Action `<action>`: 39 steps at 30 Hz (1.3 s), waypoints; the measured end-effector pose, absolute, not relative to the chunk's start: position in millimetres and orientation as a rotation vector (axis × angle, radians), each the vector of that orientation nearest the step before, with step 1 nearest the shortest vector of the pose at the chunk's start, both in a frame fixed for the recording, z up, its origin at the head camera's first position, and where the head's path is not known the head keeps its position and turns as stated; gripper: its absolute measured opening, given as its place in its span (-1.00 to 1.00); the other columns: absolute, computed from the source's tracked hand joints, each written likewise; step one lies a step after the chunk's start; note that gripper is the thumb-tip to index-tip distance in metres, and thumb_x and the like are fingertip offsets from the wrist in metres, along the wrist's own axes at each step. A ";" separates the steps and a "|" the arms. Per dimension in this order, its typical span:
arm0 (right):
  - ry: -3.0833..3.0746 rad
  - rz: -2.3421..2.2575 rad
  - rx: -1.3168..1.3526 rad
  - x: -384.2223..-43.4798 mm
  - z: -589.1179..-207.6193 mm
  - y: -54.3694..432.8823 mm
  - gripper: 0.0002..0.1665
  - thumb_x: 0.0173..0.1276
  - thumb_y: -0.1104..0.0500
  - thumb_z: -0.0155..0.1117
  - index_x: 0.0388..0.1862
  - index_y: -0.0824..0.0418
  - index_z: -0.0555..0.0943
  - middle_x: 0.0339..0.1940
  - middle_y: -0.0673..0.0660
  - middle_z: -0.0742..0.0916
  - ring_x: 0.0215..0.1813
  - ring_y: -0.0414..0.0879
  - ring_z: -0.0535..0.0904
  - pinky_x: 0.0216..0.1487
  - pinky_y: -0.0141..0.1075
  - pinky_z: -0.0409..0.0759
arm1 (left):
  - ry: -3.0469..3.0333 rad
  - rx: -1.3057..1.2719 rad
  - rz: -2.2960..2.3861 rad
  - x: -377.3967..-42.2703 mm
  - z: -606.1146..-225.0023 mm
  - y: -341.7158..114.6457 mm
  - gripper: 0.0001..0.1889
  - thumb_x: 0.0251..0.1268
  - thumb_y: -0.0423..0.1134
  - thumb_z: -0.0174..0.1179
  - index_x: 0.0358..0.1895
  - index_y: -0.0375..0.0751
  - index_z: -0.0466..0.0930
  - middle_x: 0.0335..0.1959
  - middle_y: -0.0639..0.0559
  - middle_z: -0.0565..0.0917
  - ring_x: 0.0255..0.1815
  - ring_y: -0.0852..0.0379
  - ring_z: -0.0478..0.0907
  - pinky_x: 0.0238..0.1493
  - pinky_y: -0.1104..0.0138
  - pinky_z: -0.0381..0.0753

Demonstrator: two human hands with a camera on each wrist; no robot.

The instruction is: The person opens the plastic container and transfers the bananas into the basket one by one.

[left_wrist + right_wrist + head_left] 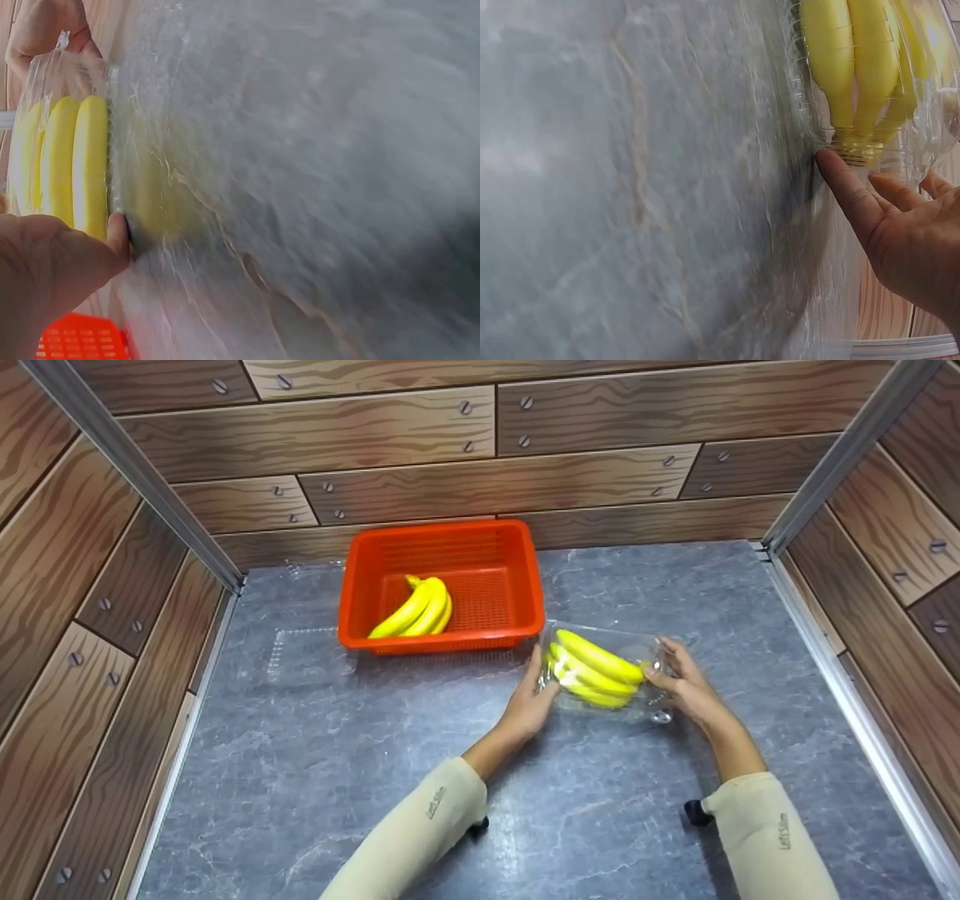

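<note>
A clear plastic box point(637, 711) with a bunch of yellow bananas point(594, 669) in it is held between both hands, just right of the red basket. My left hand point(527, 703) grips its left end; in the left wrist view the thumb of that hand point(67, 255) lies along the near side. At the opposite end, my right hand point(691, 690) holds the box by the edge. The right wrist view has the fingers of this hand point(922, 232) at the wall by the banana stems point(859, 139).
A red plastic basket point(525, 577) stands by the back wall, with another bunch of bananas point(420, 611) inside. Left of it lies a second clear plastic container point(300, 652), faint against the grey marbled tabletop point(337, 780). Wood-patterned walls point(390, 435) enclose three sides.
</note>
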State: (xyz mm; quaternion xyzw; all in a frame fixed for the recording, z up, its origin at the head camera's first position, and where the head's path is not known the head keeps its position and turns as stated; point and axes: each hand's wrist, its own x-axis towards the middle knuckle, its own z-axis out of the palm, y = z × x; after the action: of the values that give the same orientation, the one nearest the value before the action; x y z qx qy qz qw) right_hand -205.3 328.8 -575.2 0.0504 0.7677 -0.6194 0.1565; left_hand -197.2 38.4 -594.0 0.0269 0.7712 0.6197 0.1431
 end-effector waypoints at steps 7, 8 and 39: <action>2.230 -1.800 0.086 -199.8 -577.8 318.1 -0.05 0.66 0.24 0.10 0.79 0.25 -0.19 0.80 0.45 -0.01 0.82 0.38 -0.14 0.70 0.32 0.12 | 2.177 0.151 1.867 -186.3 -596.9 23.8 -0.04 0.42 -0.14 0.10 0.79 0.04 -0.22 0.82 0.00 -0.04 0.82 -0.13 0.02 0.79 -0.09 0.04; 2.236 -1.801 0.074 -199.6 -578.0 316.6 -0.05 0.66 0.24 0.11 0.79 0.26 -0.17 0.80 0.46 0.00 0.82 0.38 -0.14 0.71 0.33 0.09 | 2.175 0.158 1.881 -185.5 -597.4 22.3 -0.04 0.41 -0.16 0.10 0.79 0.03 -0.22 0.82 -0.02 -0.03 0.80 -0.14 0.06 0.76 -0.10 0.13; 2.089 -1.775 0.084 -187.9 -583.5 314.5 0.05 0.71 -0.05 0.09 0.77 -0.25 -0.42 0.81 0.28 -0.30 0.82 0.40 -0.26 0.66 0.43 0.08 | 2.128 0.166 1.926 -178.4 -600.5 13.7 -0.02 0.38 -0.24 0.12 0.79 0.06 -0.20 0.83 -0.10 -0.07 0.63 -0.10 0.18 0.13 0.27 0.55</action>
State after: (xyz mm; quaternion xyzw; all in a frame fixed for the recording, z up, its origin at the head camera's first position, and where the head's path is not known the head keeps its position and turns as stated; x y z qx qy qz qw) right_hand -187.9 314.5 -583.5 0.0301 0.7466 -0.6343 0.1983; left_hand -178.4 13.7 -600.5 0.0571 0.7335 0.6640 0.1331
